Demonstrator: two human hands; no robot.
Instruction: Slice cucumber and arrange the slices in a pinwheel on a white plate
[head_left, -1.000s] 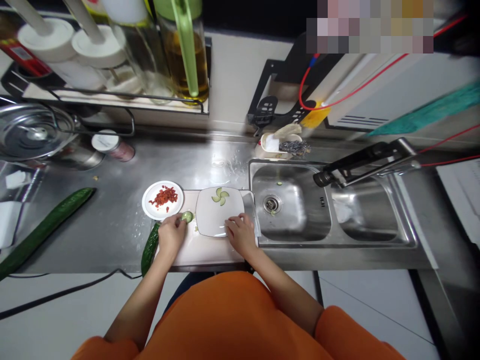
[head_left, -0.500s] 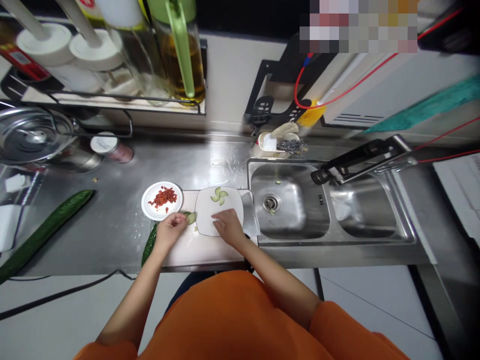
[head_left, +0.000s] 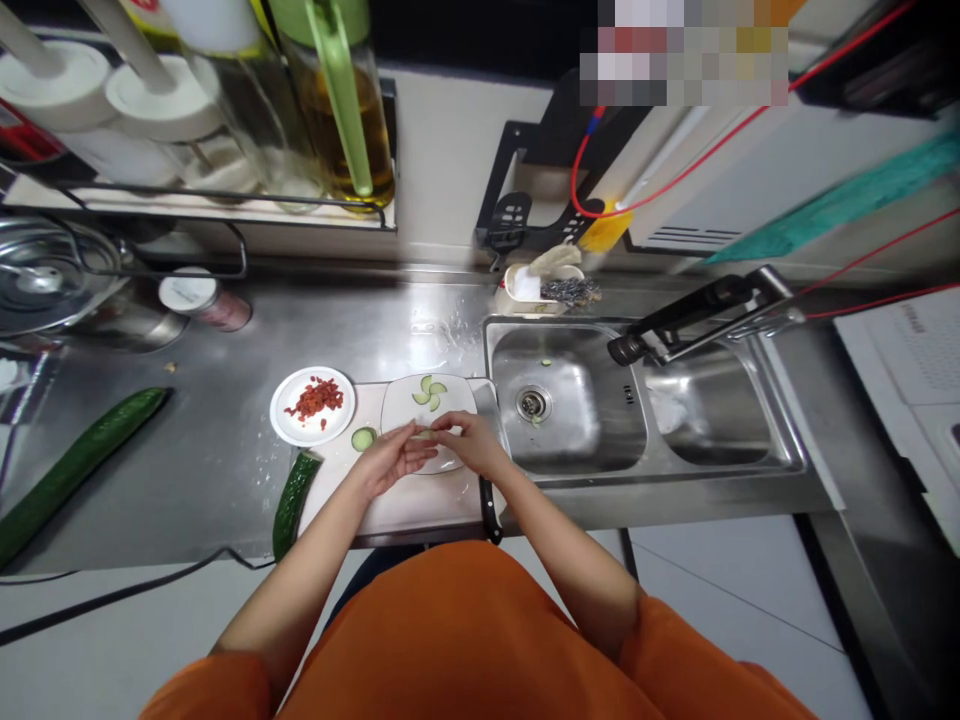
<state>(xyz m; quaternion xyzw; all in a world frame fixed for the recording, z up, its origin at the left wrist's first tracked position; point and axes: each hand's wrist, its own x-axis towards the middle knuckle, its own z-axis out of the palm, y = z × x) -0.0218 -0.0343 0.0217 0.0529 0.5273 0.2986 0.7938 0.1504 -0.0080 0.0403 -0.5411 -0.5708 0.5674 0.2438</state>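
My left hand and my right hand meet over the near edge of a square white plate. Their fingertips pinch a thin pale green cucumber piece between them. Three cucumber slices lie in a pinwheel at the plate's far side. A round cucumber slice rests on the white cutting board, left of my left hand. A cut cucumber lies along the board's left edge.
A round white dish of chopped red bits sits left of the plate. A knife lies at the board's right edge. A whole cucumber lies far left. A double steel sink with a black tap is to the right.
My left hand left the round slice on the board and moved right to the plate. My right hand shifted left to meet it, and both now pinch a thin cucumber piece.
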